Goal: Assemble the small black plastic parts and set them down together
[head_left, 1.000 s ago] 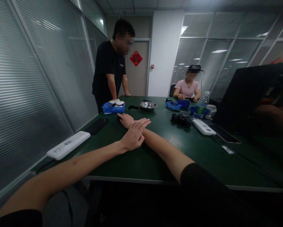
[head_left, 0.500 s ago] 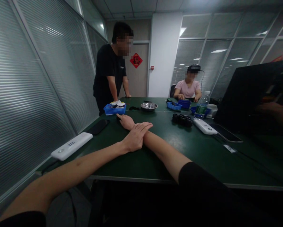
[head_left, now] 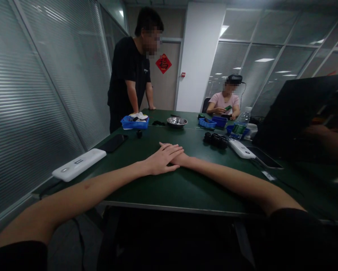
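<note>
My left hand (head_left: 163, 160) lies flat over my right hand (head_left: 181, 159) above the middle of the green table (head_left: 146, 188). The left fingers are stretched out and a little apart, with nothing in them. Most of my right hand is covered by the left one; the fingertips that show past it are extended, and I see no object there. Beyond the hands stands a small round black object (head_left: 139, 133), too small to name. A row of black cylindrical pieces (head_left: 215, 140) sits to the right.
Left are a black phone (head_left: 114, 143) and a white power bank (head_left: 78, 164). Farther back are a blue basket (head_left: 135, 123) and a metal bowl (head_left: 177, 122). A water bottle (head_left: 240, 124), another power bank (head_left: 241, 149) and a dark monitor (head_left: 295, 116) stand right. Two people are across the table.
My right hand has drawn back from the small black object, which now stands uncovered, and slid under my left hand. The seated person now holds up a small green item.
</note>
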